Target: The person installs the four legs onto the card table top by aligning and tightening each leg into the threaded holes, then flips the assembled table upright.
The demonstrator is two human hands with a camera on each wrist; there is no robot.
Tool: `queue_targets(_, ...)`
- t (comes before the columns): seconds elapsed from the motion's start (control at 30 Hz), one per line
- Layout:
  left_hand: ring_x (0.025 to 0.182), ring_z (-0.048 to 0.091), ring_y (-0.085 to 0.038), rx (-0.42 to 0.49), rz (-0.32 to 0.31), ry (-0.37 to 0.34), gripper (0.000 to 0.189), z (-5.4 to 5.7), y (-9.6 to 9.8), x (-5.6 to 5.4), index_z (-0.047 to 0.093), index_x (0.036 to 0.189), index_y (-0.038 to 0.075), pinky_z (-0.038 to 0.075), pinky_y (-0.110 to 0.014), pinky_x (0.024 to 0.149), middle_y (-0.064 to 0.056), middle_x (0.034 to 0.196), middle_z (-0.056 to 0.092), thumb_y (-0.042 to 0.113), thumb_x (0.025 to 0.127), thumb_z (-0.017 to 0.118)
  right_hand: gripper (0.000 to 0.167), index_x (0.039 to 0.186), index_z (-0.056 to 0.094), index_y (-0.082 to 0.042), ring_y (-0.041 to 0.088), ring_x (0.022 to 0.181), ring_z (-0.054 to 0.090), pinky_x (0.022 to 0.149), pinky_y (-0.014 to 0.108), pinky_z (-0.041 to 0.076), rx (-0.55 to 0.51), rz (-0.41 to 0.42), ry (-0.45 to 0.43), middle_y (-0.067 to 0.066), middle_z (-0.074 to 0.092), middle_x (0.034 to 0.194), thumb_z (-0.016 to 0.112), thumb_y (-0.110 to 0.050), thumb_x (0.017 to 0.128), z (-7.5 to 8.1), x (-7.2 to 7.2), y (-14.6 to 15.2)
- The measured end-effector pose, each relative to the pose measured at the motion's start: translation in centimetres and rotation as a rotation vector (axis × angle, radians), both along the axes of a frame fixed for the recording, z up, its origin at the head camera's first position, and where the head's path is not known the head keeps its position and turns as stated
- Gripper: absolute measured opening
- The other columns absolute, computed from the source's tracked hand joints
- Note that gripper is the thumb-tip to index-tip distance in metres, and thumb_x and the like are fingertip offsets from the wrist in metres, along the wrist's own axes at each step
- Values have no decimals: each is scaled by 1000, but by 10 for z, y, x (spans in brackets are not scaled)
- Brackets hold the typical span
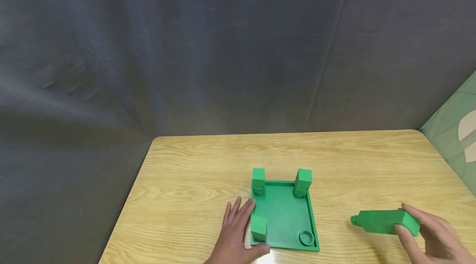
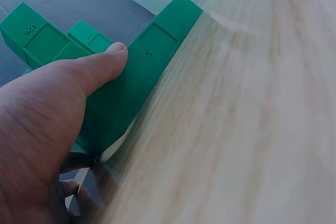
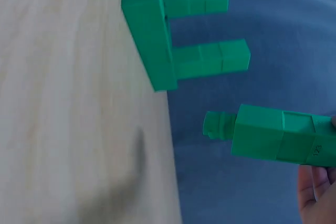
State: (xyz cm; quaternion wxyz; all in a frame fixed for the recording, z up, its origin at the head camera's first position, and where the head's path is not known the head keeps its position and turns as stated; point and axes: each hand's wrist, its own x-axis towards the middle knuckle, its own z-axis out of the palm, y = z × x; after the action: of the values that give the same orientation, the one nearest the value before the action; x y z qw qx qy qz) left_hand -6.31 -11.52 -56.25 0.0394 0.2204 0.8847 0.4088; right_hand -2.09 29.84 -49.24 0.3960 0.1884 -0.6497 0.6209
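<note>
A green square tabletop (image 1: 282, 210) with a raised rim lies underside up on the table. Three green legs stand at its far left (image 1: 258, 178), far right (image 1: 303, 179) and near left corners (image 1: 258, 227). A round socket (image 1: 306, 238) shows at the near right corner. My left hand (image 1: 235, 233) rests against the near left corner, fingers straight along the left side; the thumb (image 2: 105, 69) presses the near side. Off to the right, my right hand (image 1: 436, 233) grips a fourth green table leg (image 1: 383, 221) by its square end. Its threaded tip (image 3: 218, 125) points left, toward the tabletop.
The wooden table (image 1: 193, 173) has its far edge against a dark grey cloth (image 1: 238, 49). A pale green patterned cloth (image 1: 453, 132) hangs beyond the right side. Wood surface lies between the held leg and the tabletop.
</note>
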Motion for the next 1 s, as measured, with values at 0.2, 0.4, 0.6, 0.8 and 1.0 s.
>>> queue_targets(0.2, 169, 21, -43, 3, -1, 5, 109, -1, 0, 0, 31, 177, 26, -9, -33, 135, 0, 178, 40, 78, 92, 74, 35, 117, 63, 35, 13, 111, 71, 98, 12, 58, 126, -103, -50, 12, 77, 123, 77, 11, 96, 17, -2, -28)
queue_targets(0.4, 169, 21, -43, 6, -7, 2, 109, -3, 0, 0, 31, 177, 25, -8, -36, 136, -1, 178, 40, 78, 93, 73, 32, 114, 64, 35, 16, 107, 73, 94, 13, 60, 40, 24, -20, 19, 77, 118, 77, 24, 87, 18, -4, -54)
queue_targets(0.6, 169, 21, -42, 0, -3, 2, 108, -2, 0, 0, 31, 177, 25, -4, -43, 136, -1, 178, 40, 78, 93, 73, 35, 113, 64, 35, 19, 105, 75, 93, 15, 61, -16, 125, 0, 23, 76, 115, 76, 30, 81, 18, -5, -75)
queue_targets(0.8, 169, 22, -42, -8, -2, 16, 110, -3, 0, -1, 32, 177, 24, -8, -35, 135, -2, 177, 41, 78, 92, 74, 38, 115, 67, 32, 18, 106, 75, 94, 16, 61, 30, 133, -40, 23, 76, 115, 77, 32, 78, 16, -8, -85)
queue_targets(1.0, 169, 21, -42, -5, -1, -3, 109, -2, 0, -1, 30, 178, 27, -5, -40, 135, -1, 178, 40, 77, 92, 75, 38, 119, 68, 29, 16, 108, 73, 98, 15, 58, 102, 162, -42, 21, 75, 117, 81, 26, 83, 13, -11, -91)
